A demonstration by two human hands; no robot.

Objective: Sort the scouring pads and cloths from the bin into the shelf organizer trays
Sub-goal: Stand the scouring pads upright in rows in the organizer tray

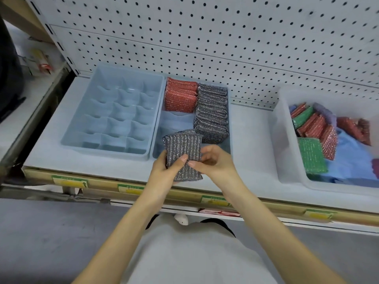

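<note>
Both hands hold grey scouring pads [183, 149] over the front edge of the shelf, at least two of them stacked. My left hand [164, 171] grips them from the left, thumb on top. My right hand [213, 160] pinches their right edge. Just behind stands the right organizer tray [159, 144], with a row of red pads [180, 95] at its back left and a long row of grey pads [212, 113] along its right side. At the far right the white bin [287, 144] holds red pads [315, 128], green pads [311, 156] and blue cloths [352, 160].
A blue organizer tray with many small compartments [114, 111] sits left of the right tray. A white pegboard [225, 37] backs the shelf. Bare shelf surface [252, 140] lies between the tray and the bin. Yellow-green price labels [69, 181] run along the shelf's front edge.
</note>
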